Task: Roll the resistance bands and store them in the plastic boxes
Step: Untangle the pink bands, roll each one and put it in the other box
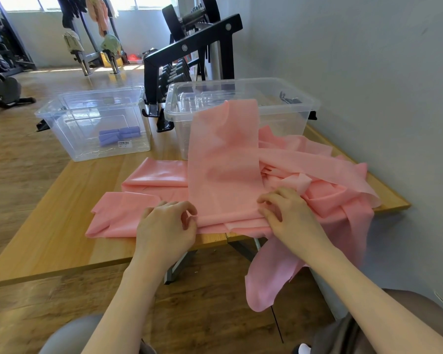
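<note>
At six o'clock on the table (62,238), pink bands (223,159) lie heaped; one drapes into the right box (243,98), hiding its inside, another hangs off the edge. Left box (92,121) at ten o'clock holds purple rolls (118,135). Left hand (165,227) and right hand (285,213) pinch the band's near end, fingertips hidden.

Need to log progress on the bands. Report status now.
Left hand and right hand both pinch near end of flat pink band. Far end drapes over right box. Purple rolls stored. Loose pink pile alongside.
</note>
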